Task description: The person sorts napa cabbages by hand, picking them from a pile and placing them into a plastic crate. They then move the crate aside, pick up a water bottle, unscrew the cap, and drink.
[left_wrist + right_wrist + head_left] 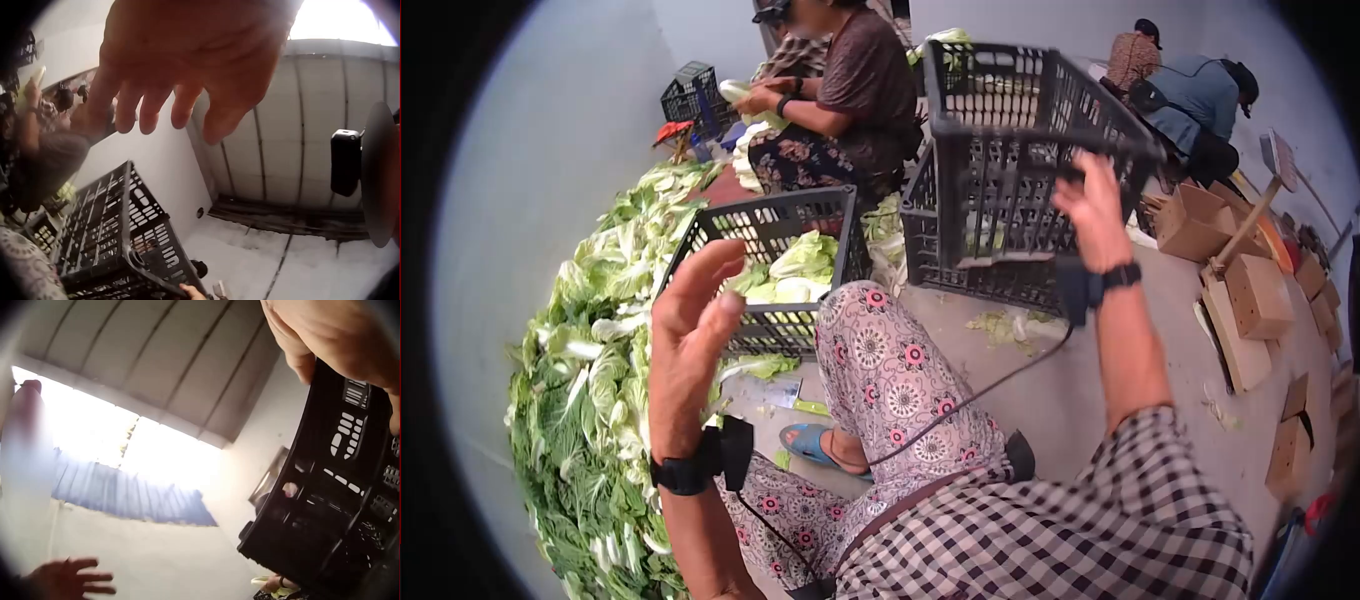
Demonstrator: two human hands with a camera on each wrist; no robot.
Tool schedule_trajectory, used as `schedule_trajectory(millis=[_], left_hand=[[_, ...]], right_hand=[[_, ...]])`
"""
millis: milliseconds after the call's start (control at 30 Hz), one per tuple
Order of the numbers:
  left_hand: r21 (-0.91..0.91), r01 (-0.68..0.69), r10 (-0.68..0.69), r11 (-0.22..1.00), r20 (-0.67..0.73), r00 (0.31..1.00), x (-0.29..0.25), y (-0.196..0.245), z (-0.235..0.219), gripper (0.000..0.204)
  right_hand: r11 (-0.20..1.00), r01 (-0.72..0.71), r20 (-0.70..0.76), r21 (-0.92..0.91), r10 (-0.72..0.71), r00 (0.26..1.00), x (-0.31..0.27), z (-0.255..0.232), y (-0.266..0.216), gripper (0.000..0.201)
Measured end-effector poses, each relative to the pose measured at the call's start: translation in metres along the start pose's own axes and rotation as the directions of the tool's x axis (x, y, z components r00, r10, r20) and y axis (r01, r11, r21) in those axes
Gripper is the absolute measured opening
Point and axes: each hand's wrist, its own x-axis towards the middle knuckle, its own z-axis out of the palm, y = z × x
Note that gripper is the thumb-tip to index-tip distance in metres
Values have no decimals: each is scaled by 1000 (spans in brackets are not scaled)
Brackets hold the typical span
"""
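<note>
While right hand [1092, 205] grips black crate [1000, 150] rim, left hand [690, 330] open, empty; best hold crate level.

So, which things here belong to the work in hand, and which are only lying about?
In hand:
- right hand gripping the raised black plastic crate
- left hand, open, holding nothing
- black slatted crate holding pale cabbages
- heap of green leafy cabbage

Lying about:
- brown cardboard boxes
- blue sandal
</note>
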Motion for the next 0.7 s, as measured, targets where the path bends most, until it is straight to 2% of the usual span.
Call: schedule_trajectory(millis=[33,100,133,167,233,267,300,367,400,433,467,500,533,567,600,633,667,700], left_hand=[[44,21,-19,999,-31,999,-9,1,-5,59],[54,58,-52,997,-114,992,-30,6,-23,53],[40,87,-79,995,-171,982,-35,-12,-39,53],[29,120,-110,992,-223,968,-48,-19,-46,52],[-17,183,-179,983,-309,934,-71,-36,-71,52],[-52,201,-207,978,-341,917,-79,-41,-77,48],[-68,224,-233,972,-398,887,-90,-33,-87,44],[-54,300,-285,952,-504,815,-104,-16,-94,43],[-37,320,-293,947,-516,805,-112,-14,-102,42],[-49,320,-297,946,-523,799,-115,-19,-104,40],[-59,247,-241,967,-524,817,-117,-21,-99,35],[-51,191,-193,980,-453,870,-115,-30,-100,32],[-100,188,-213,977,-428,878,-113,-25,-94,31],[-48,156,-162,987,-407,899,-111,-27,-90,31],[-176,103,-166,979,-391,905,-109,-27,-81,30],[-29,58,-65,998,-399,915,-103,-24,-83,29],[-42,-10,-9,999,-425,905,-104,-27,-82,28],[-30,-13,-1,999,-431,902,-107,-27,-81,27]], right_hand=[[990,61,165,-129,-40,985,36,-28,28,46],[900,203,208,-385,-130,969,58,-40,46,50],[955,-61,-33,-292,54,998,74,-22,52,51],[941,-308,-252,-139,267,930,83,-19,51,52],[963,-205,-240,-177,160,958,59,-18,46,64],[856,122,86,-502,-90,992,55,-43,60,56],[609,512,398,-606,-325,858,49,-67,73,49],[289,672,549,-681,-406,731,35,-56,78,38],[114,720,615,-684,-440,654,27,-51,79,32],[811,430,530,-396,-180,829,32,-16,82,35],[978,-160,388,130,99,916,37,20,84,37],[971,-231,359,62,194,913,33,70,67,33],[981,-189,488,39,146,861,60,97,74,33],[990,-134,600,32,88,795,87,133,84,33],[991,-128,671,40,69,739,87,175,77,30],[993,-109,724,46,42,688,82,217,55,28],[989,-121,797,86,5,604,59,255,39,31],[982,-137,852,133,-42,523,35,287,22,33]])
